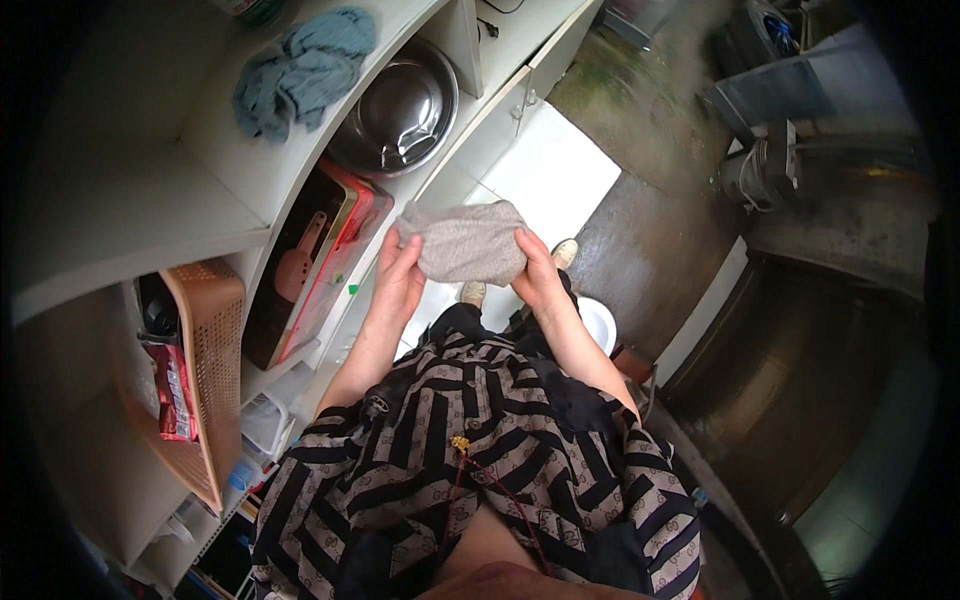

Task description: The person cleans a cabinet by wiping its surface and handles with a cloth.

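A damp-looking greyish-beige cloth (472,244), folded into a rough rectangle, is stretched between my two hands in front of my body. My left hand (400,274) pinches its left end between thumb and fingers. At the other end, my right hand (535,266) grips the edge with the thumb on top. On the shelf at the upper left lies a crumpled blue-green cloth (307,75), apart from my hands. Below it, a round stainless steel basin (405,109) rests in a cabinet opening.
White shelving runs along the left, holding a tan perforated plastic basket (214,360) and a red-edged box (360,217) beside a pink scoop-like utensil (295,266). A white round basin (598,326) sits on the floor near my legs. Coiled cable (756,176) is at right.
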